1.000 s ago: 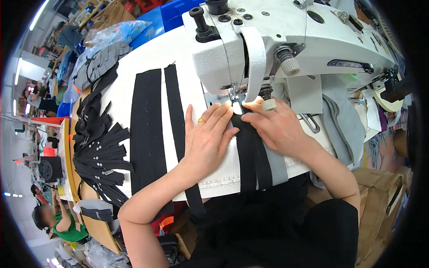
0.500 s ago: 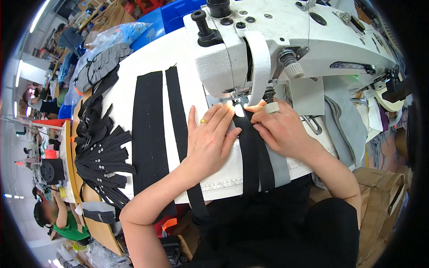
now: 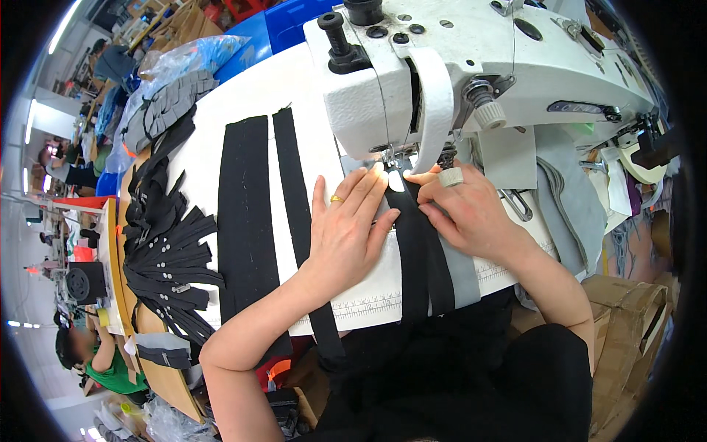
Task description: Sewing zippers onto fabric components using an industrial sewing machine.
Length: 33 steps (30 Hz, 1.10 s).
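White sewing machine (image 3: 471,66) filled the top of the view, standing on a white table (image 3: 243,96). Two long black fabric strips (image 3: 247,221) lay flat on the table, left of the hands. A heap of short black straps (image 3: 158,258) sat at the table's left edge. A black strip (image 3: 423,258) ran from under the needle toward the person. Left hand (image 3: 346,228) lay open and flat, fingers spread, pressing beside that strip. Right hand (image 3: 468,214), thumb ringed, pinched the strip's edge near the needle.
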### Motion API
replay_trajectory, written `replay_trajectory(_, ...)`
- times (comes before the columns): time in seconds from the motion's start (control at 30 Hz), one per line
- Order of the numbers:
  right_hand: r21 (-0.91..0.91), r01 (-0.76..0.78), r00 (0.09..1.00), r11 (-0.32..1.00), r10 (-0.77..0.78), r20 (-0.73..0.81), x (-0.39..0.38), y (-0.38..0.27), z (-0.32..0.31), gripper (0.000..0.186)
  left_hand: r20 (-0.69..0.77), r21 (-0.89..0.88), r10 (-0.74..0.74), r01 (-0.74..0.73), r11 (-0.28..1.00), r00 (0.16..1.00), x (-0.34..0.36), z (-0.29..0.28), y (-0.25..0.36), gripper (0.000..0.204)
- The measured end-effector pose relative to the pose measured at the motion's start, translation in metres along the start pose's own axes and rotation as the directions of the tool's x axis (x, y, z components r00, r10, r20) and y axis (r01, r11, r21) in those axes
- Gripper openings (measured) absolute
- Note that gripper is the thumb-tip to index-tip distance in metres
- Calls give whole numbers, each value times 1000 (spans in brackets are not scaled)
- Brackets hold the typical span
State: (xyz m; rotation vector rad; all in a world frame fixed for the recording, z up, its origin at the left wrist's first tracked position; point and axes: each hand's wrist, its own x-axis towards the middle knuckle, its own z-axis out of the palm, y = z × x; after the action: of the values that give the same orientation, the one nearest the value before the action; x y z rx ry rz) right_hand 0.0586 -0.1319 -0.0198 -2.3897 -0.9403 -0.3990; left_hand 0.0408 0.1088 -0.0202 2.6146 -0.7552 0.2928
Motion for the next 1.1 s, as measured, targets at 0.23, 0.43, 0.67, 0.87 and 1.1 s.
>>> replay_trajectory(0.23, 28, 3, 999, 1000, -2, -36, 1, 1, 2, 13, 8, 6, -9, 9, 1000, 1000, 1, -2, 1, 45)
replay_trajectory(0.43, 28, 14, 999, 1000, -13, -32, 0, 1, 1, 13, 44, 15, -42, 42, 999, 998, -3, 2, 4, 48)
replay_trajectory(0.67, -49, 44, 992, 998, -49, -119, -19, -23, -15, 26, -42, -85, -71, 67, 994, 997, -18, 6, 13, 39)
replay_trajectory(0.87, 22, 39, 964, 999, -31, -265, -124, -79, -9, 19, 98, -255, -145, 166, 952, 984, -52, -16, 60, 26)
replay_trajectory(1.1, 364, -444, 868, 819, 494, -53, -153, -103, 20, 26, 418, -897, -410, 441, -43, 810, -62, -23, 68, 20)
